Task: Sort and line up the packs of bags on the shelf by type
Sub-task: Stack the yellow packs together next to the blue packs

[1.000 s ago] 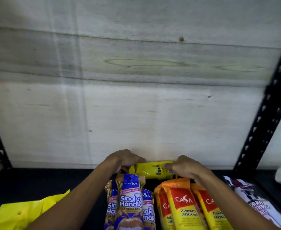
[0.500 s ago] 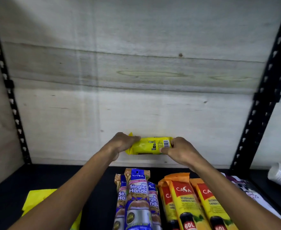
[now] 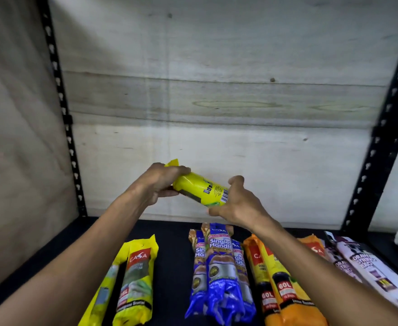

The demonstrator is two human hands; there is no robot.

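Both hands gripping yellow pack (image 3: 201, 190) above shelf (image 3: 172, 250), blue packs (image 3: 219, 274) lying grouped

A glossy yellow plastic pack of bags (image 3: 201, 190), barcode showing, hangs tilted above the black shelf board (image 3: 172, 241). On that board lie lengthwise 2 yellow packs (image 3: 135, 278), 3 blue packs (image 3: 219, 274), orange packs (image 3: 273, 281) and white-purple drawstring packs (image 3: 362, 267).

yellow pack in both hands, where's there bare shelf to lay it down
The widest bare strip of shelf runs between the yellow packs and the blue packs. A dark band lies behind the rows by the back wall. From blue through the orange packs to the drawstring packs, it is crowded.
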